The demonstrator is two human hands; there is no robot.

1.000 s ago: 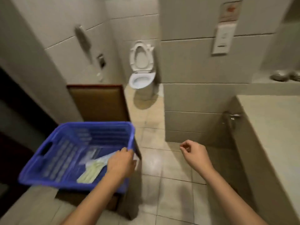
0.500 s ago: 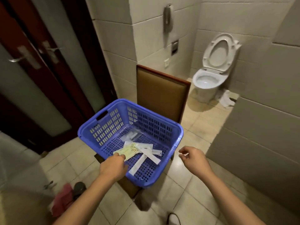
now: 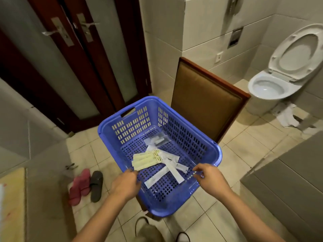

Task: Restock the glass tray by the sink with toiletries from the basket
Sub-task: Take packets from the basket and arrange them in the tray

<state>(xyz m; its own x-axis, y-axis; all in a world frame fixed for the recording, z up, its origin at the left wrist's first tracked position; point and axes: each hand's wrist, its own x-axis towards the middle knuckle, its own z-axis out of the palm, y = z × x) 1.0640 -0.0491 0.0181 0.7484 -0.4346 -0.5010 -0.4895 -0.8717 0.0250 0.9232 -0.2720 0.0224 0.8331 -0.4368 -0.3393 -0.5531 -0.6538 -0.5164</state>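
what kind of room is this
Most likely a hotel-style bathroom: a toilet with its lid up, tiled walls and floor, and a blue basket of wrapped toiletry packets that both hands reach into.

Basket (image 3: 204,154) open on top; chair back (image 3: 208,103) behind it.

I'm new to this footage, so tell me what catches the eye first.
The blue basket sits mid-frame on a brown chair, with pale sachets scattered on its floor. Both hands reach over its near rim, the left hand and right hand, neither clearly holding anything. A toilet with its lid up stands at far right, and slippers lie on the floor at left.
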